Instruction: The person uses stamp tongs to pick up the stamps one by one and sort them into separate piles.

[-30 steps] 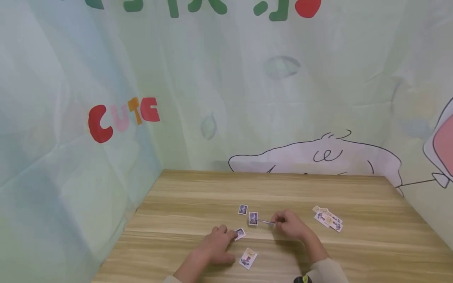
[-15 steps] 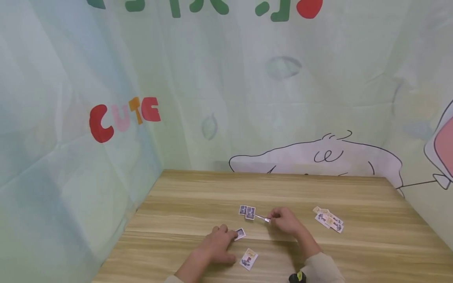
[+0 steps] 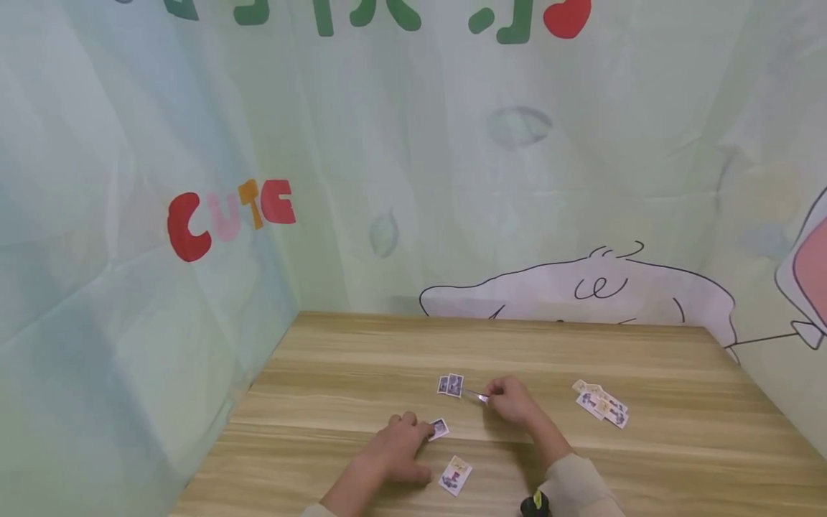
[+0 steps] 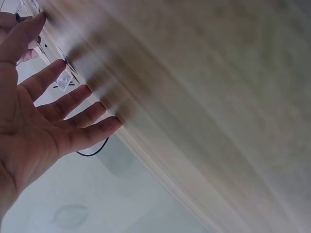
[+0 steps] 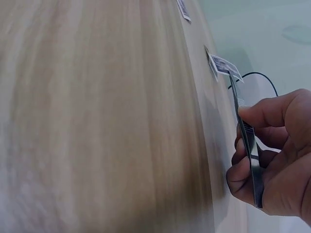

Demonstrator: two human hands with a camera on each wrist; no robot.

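Note:
My right hand (image 3: 512, 401) pinches a pair of metal tweezers (image 5: 253, 167) between thumb and fingers. At the tweezers' tips is a small dark-printed card (image 3: 455, 385) with a white border, raised at a tilt in the right wrist view. Its left edge overlaps a similar card (image 3: 442, 385) in the head view. Fingers spread and fairly straight, my left hand (image 3: 398, 449) rests on the table, its index fingertip at the edge of another dark card (image 3: 440, 429). Below that lies a light card (image 3: 455, 475) with a coloured picture.
Several light picture cards (image 3: 602, 404) lie overlapping at the right of the wood-grain table (image 3: 362, 352). A printed cloth backdrop (image 3: 413, 165) rises behind the table and along its left side. A black object (image 3: 535, 505) is at my right wrist.
My right hand has moved a little left and away from me. The card in the tweezers has gone from beside the far card to overlapping it. My left hand stays put.

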